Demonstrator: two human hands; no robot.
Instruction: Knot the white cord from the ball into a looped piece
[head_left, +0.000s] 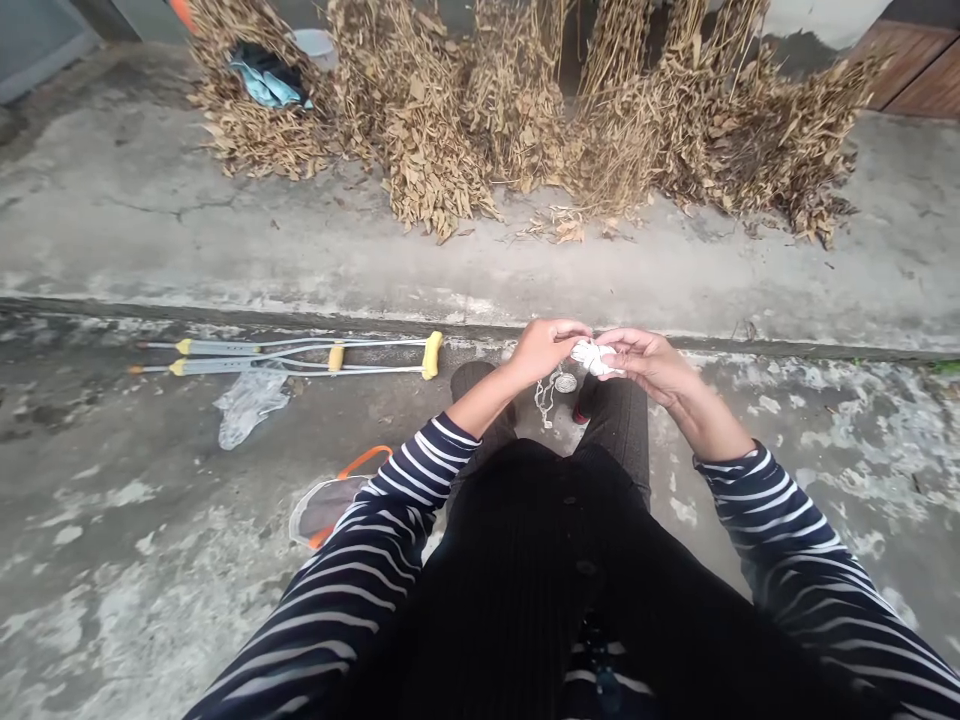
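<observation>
Together, a white wad (592, 357) is pinched in the grip of the left hand (544, 350) and right hand (649, 365), a metal chain (546, 398) dangling below.

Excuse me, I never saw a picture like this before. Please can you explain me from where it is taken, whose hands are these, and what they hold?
There is no machine here, only a person's two bare hands. The picture comes from one camera worn on the person's head, looking forward and down, so you see their own striped sleeves and dark trousers. The left hand and right hand together hold a small white bundle. I cannot tell what it is made of. A thin chain with a round disc hangs below the left hand. On the concrete ground lie crutches and a clear plastic bag. Dried plants stand further away.
</observation>
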